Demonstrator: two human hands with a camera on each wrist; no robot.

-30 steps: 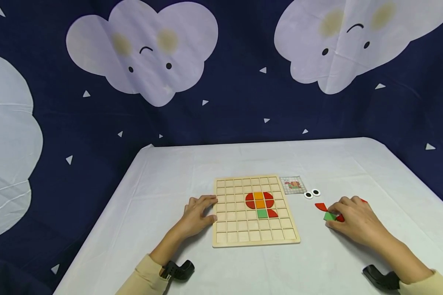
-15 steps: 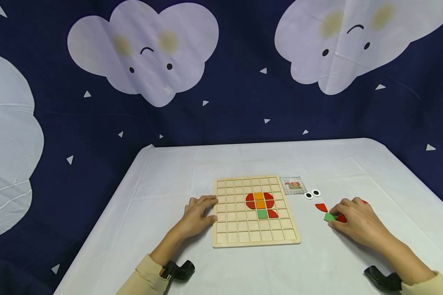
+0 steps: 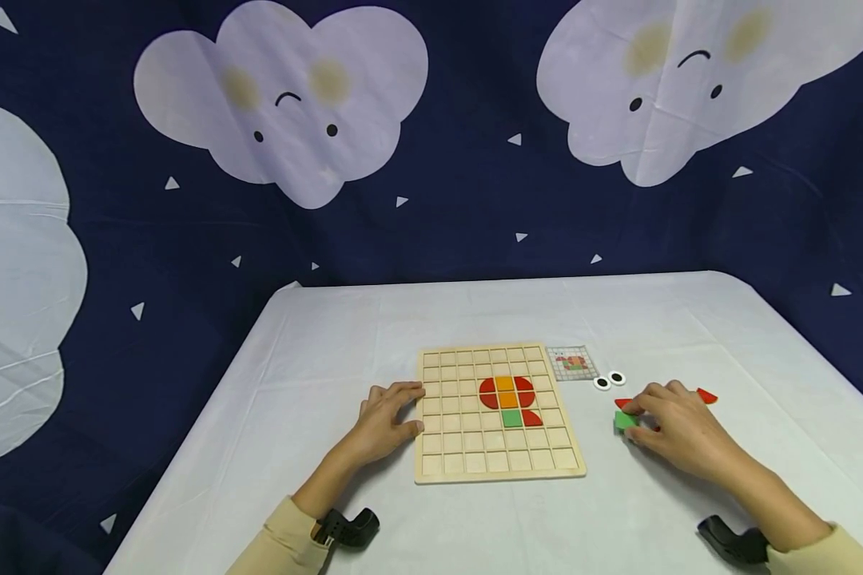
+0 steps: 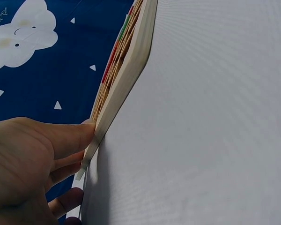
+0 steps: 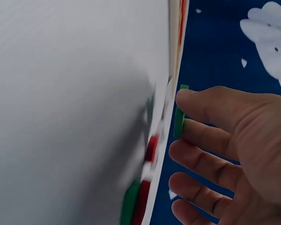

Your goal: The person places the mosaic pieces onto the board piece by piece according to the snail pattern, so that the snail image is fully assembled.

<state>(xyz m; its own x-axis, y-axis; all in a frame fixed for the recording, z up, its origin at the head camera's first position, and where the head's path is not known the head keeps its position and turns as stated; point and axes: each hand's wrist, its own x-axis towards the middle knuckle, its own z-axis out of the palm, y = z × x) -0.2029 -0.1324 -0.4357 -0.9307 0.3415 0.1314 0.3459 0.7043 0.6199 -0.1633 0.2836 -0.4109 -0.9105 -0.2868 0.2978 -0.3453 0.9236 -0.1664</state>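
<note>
My left hand (image 3: 387, 419) rests against the left edge of a wooden grid board (image 3: 449, 439), thumb and fingertips touching its rim. Set in the board's squares are rounded red tiles (image 3: 488, 393), orange square tiles (image 3: 507, 399), a green square tile (image 3: 511, 418) and a red quarter-round tile (image 3: 531, 418). To the right of the board, my right hand (image 3: 679, 427) pinches another green tile (image 5: 179, 117) between thumb and index finger, raised off the table in the right wrist view. Its other fingers are spread loosely below.
A small printed pattern card (image 3: 572, 362) lies at the board's upper right, beside two white eye discs (image 3: 609, 381). Loose red tiles (image 3: 706, 395) lie around the right hand. In the right wrist view, a green piece (image 5: 129, 204) lies beside a red one (image 5: 141, 201).
My right hand has lifted the green tile and moved slightly left with it, uncovering a red tile on the right. The left hand and the board have stayed put.
</note>
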